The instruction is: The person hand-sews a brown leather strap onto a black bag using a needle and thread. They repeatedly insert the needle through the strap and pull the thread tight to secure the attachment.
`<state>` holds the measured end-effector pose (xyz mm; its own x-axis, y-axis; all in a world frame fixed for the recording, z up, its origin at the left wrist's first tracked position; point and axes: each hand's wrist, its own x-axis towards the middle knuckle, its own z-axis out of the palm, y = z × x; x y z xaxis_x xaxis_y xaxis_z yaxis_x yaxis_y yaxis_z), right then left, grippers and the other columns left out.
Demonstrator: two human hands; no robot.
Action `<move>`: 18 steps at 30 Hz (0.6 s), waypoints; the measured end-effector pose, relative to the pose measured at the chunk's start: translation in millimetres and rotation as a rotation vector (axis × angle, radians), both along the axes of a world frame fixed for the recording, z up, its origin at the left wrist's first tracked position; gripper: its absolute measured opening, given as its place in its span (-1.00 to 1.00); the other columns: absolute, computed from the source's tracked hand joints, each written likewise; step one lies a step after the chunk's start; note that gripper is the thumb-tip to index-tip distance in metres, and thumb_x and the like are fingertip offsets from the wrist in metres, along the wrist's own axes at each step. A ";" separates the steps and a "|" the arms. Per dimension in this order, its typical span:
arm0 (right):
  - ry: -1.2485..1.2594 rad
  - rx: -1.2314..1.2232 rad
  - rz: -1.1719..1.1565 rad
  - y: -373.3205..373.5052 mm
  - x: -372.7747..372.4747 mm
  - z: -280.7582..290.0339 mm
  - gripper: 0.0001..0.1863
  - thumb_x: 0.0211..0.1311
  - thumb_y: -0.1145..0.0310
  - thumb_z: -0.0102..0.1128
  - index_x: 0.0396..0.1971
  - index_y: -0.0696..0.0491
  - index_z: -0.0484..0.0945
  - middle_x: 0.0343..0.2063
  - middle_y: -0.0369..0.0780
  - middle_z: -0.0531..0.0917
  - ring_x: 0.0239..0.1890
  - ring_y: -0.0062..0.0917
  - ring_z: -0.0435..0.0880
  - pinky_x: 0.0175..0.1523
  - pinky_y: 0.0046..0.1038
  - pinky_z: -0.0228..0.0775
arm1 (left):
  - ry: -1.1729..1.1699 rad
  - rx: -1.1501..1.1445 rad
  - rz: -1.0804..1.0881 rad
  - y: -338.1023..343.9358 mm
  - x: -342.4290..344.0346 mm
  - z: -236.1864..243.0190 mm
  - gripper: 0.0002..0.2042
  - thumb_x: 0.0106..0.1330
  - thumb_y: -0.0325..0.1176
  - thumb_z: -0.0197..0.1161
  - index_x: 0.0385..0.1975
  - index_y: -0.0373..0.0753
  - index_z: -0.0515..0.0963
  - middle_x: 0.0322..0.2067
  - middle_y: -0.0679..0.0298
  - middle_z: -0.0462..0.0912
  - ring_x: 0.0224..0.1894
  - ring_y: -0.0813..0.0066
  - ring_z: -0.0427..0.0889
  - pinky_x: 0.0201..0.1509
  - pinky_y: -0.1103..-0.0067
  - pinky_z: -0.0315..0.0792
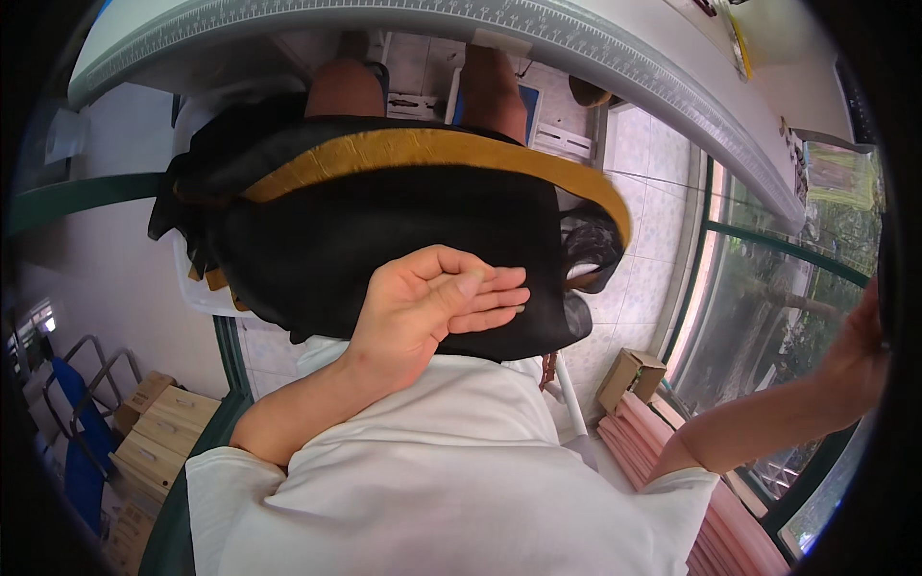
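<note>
My left hand [432, 298] is above my lap, in the middle of the view. Its thumb presses against the bent index finger in a pinch, while the other fingers stretch to the right. Whatever may be in the pinch is too small to make out. Beneath it, a black cloth [317, 230] with a wide gold band [413, 149] lies across my legs, and shiny dark material [591, 240] bunches at its right end. My right hand [861, 350] is raised at the right rim. Its fingers are cut off by the dark edge of the picture.
Ahead is a table edge with a ruler scale [538, 24]. Rolled pink material [663, 451] and a small cardboard box [629, 379] stand on the right, by a green-framed window [768, 298]. On the left are wooden drawers [173, 432] and a white bin [192, 283].
</note>
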<state>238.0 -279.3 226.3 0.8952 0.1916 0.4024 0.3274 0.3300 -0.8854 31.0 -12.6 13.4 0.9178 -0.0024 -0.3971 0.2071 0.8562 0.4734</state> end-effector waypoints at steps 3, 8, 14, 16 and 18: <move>-0.017 -0.002 0.039 -15.0 -9.6 -1.5 -0.93 0.33 0.47 0.14 -0.37 0.11 0.50 -0.53 -0.27 0.50 -0.52 -0.59 0.54 -0.18 -0.61 0.42 | 0.007 0.003 -0.051 0.7 6.6 8.0 -0.64 0.52 -0.40 0.08 0.21 -0.43 0.36 0.20 -0.16 0.47 0.23 -0.06 0.54 0.18 0.15 0.60; -0.005 -0.029 0.548 -12.3 -19.6 21.4 -0.93 0.28 0.55 0.21 -0.27 0.13 0.52 -0.47 -0.19 0.57 -0.46 -0.49 0.65 -0.21 -0.54 0.54 | 0.048 0.027 -0.186 0.1 18.0 9.8 -0.43 0.48 -0.08 0.19 0.21 -0.49 0.32 0.21 -0.08 0.43 0.14 0.17 0.59 0.00 0.16 0.68; 0.038 -0.322 1.091 6.7 -18.6 35.4 -0.78 0.21 0.65 0.28 -0.15 0.15 0.55 -0.39 -0.10 0.66 -0.38 -0.37 0.77 -0.25 -0.44 0.69 | 0.173 0.091 -0.019 2.0 40.4 0.9 -0.59 0.48 -0.09 0.20 -0.07 -0.42 0.56 -0.09 0.15 0.59 -0.03 0.43 0.61 -0.05 0.23 0.71; 0.049 -0.352 1.145 17.2 -21.5 33.1 -0.73 0.19 0.68 0.30 -0.11 0.16 0.56 -0.37 -0.07 0.69 -0.36 -0.33 0.81 -0.26 -0.41 0.74 | 0.161 0.016 0.093 1.6 48.3 12.2 -0.72 0.49 -0.25 0.20 -0.30 -0.39 0.63 -0.33 0.31 0.62 -0.18 0.55 0.64 -0.04 0.25 0.72; -0.013 -0.328 1.124 29.2 -26.4 24.5 -0.71 0.18 0.69 0.31 -0.12 0.14 0.55 -0.36 -0.07 0.70 -0.32 -0.30 0.82 -0.29 -0.37 0.75 | 0.057 0.039 0.152 3.9 49.8 7.1 -0.76 0.50 -0.34 0.17 -0.35 -0.39 0.63 -0.31 0.31 0.64 -0.20 0.59 0.65 -0.03 0.27 0.73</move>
